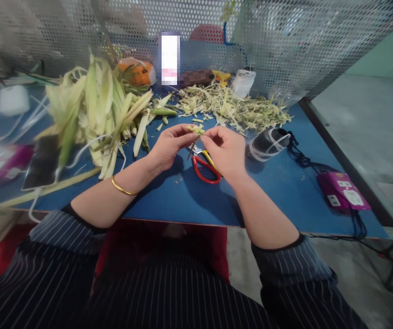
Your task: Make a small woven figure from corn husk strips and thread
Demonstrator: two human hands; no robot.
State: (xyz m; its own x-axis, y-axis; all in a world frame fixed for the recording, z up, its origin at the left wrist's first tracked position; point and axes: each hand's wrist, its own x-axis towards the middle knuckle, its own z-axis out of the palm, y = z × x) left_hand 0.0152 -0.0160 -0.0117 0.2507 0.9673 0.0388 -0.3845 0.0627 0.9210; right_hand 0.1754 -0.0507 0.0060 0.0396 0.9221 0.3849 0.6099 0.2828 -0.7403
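My left hand (171,145) pinches a small folded piece of corn husk (196,130) between thumb and fingers. From the other side, my right hand (226,148) grips the same piece with its fingertips. Below the hands, scissors (206,170) with red and yellow handles lie on the blue table (169,196); their blades are partly hidden behind my fingers. To the left rises a large pile of pale green corn husks (102,105). Behind the hands spreads a heap of thin husk trimmings (230,107), with a few small scraps near my fingertips.
A black phone (42,162) with a white cable lies left. Right are a dark cylinder wrapped in white cord (268,144) and a purple power box (343,191) with black cables. An orange packet (136,72) and a lit screen (170,59) stand before a perforated metal panel (196,13).
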